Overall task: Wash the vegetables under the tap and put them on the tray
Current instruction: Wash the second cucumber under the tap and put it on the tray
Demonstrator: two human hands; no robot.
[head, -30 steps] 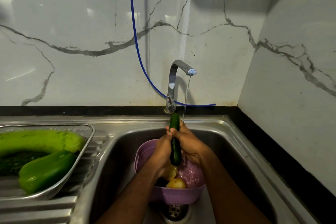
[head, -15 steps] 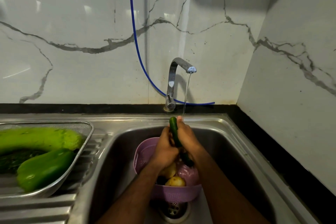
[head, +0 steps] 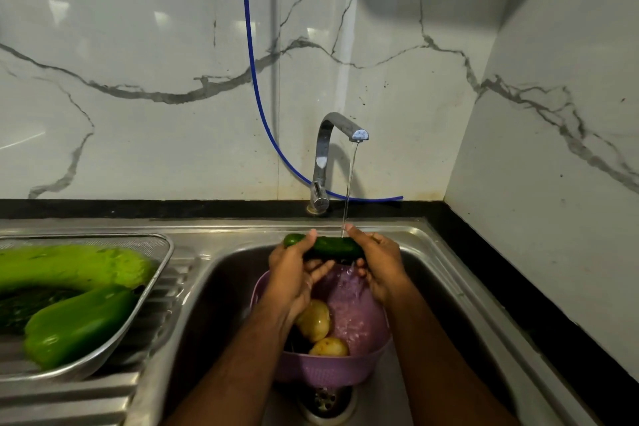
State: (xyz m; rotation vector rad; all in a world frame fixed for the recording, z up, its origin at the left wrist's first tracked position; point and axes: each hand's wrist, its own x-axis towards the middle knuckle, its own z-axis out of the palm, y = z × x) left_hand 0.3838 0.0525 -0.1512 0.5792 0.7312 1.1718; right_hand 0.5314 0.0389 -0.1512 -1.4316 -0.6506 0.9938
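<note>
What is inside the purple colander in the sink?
The purple colander holds two yellowish potatoes, with something dark beside them that I cannot identify. The left hand and forearm cover its left side.

Dim, wide-angle bowed edges, glare on wall [head: 155, 21]

No legible text or labels, seemingly.

The cucumber [head: 326, 245], upright a second ago, now lies level under the stream.
</note>
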